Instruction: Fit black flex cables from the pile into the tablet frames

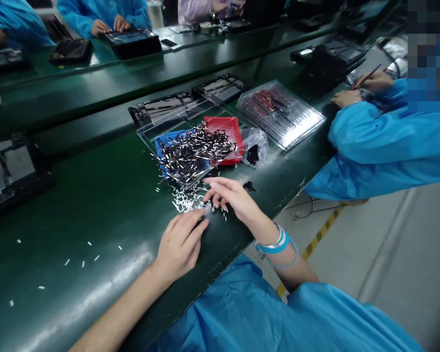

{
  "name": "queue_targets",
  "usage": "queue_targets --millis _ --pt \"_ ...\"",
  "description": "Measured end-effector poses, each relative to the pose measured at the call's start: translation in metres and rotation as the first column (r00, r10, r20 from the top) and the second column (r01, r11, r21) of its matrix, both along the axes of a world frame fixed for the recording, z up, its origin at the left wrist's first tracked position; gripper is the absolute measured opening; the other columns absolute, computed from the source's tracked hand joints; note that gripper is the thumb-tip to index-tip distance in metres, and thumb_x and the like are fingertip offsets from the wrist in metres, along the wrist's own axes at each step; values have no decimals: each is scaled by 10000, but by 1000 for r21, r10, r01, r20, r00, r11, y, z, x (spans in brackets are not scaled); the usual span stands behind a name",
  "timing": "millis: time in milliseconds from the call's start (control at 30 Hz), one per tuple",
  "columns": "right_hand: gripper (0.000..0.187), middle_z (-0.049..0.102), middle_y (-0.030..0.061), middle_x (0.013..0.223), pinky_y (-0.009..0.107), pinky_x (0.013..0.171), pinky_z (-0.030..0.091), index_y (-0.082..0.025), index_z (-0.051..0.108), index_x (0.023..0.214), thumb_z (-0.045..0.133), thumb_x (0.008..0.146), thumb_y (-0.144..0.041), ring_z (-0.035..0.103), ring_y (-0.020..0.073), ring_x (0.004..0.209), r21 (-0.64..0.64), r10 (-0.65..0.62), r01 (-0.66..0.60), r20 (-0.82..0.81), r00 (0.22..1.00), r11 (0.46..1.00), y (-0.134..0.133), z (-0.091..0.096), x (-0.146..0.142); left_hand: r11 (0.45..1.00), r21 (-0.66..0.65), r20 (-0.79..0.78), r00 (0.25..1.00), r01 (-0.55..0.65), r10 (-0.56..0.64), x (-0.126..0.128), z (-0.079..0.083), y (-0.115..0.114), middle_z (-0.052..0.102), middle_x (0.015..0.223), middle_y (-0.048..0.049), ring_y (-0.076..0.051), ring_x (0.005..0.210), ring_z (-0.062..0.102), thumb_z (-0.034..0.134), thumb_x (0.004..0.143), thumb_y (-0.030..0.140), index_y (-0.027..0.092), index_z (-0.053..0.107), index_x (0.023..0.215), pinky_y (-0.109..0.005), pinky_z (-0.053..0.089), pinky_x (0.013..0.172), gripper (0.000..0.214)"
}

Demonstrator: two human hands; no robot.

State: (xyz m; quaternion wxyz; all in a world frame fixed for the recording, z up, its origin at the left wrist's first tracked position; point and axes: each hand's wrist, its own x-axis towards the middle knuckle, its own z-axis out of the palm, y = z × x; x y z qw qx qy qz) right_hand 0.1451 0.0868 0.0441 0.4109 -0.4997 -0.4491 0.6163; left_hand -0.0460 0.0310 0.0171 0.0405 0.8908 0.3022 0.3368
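Observation:
My left hand (pixel 181 242) is low over the green bench, its fingers bent together and thumb close by. Whatever its fingertips hold, if anything, is too small to make out. Just beyond them lies a scattered pile of small white strips (pixel 183 201). My right hand (pixel 236 198), with a blue wrist strap (pixel 278 242), hovers at the pile's right side, fingers apart and nothing visible in them. Behind both hands, a heap of small dark flex-cable-like parts (pixel 190 151) with light ends spills across a blue tray (pixel 161 142) and a red tray (pixel 236 127).
A clear bag (pixel 258 146) and a stack of clear plastic trays (pixel 297 124) stand to the right. Device panels (pixel 220 88) lie behind. Loose white strips (pixel 97 257) dot the bench at left. A co-worker's hands (pixel 348 98) are at far right; others sit opposite.

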Motion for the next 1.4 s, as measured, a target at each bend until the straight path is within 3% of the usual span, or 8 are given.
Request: queue_targets --millis 100,200,300,533,700,867,1100,1400 --pt "318 681 11 701 240 494 397 -184 689 941 585 776 -435 508 99 523 203 -212 163 255 943 966 -17 -11 35 998 -41 -141 989 42 -48 22 -1 -2 583 1312 -167 -271 1226 533 446 872 87 116 526 1283 -437 447 974 420" --pt "197 661 18 697 274 590 417 -184 708 795 591 788 -342 533 123 592 450 -508 289 509 695 845 -33 -23 68 994 -88 -289 954 59 -83 50 -3 2 496 1411 -174 -296 1319 441 454 905 202 72 529 1297 -460 384 1044 419" --pt "150 586 -4 634 273 584 394 -188 711 753 592 795 -268 484 123 560 534 -540 177 663 518 827 -39 -33 82 993 -114 -389 920 9 -53 72 -5 11 421 1468 -187 -320 1373 368 479 920 314 55 494 1344 -476 345 1077 497" --pt "167 592 14 667 264 609 389 -185 682 749 554 850 -218 517 142 630 569 -533 -19 780 328 822 -33 -40 72 996 -92 -397 917 -16 -22 68 -12 13 459 1428 -219 -345 1321 441 470 930 374 35 500 1329 -479 377 1056 525" --pt "144 579 -8 639 248 549 357 -199 667 736 564 834 -227 493 124 567 498 -470 -11 825 314 867 -42 -33 74 988 -141 -336 936 56 -102 56 -13 11 491 1412 -187 -315 1316 455 416 957 314 46 500 1325 -462 381 1068 463" --pt "134 575 -20 634 241 538 377 -206 673 741 585 840 -220 488 108 549 502 -447 -2 772 451 865 -47 -24 90 981 -150 -222 963 120 -152 54 -11 14 572 1331 -169 -287 1257 515 398 961 249 52 565 1240 -441 430 1037 380" --pt "127 640 7 786 251 572 434 -225 714 842 595 853 -182 554 111 635 476 -216 -303 763 610 825 -28 -24 116 987 -141 -187 978 72 -98 55 -11 13 589 1312 -160 -280 1226 536 409 949 204 54 591 1217 -438 439 1016 357" --pt "96 545 -20 628 251 535 382 -200 663 742 646 833 -223 493 111 581 486 -312 -272 811 495 831 -40 -28 109 989 -137 -235 968 52 -84 56 -13 12 596 1312 -142 -282 1222 537 418 944 200 48 606 1211 -428 425 1006 359"
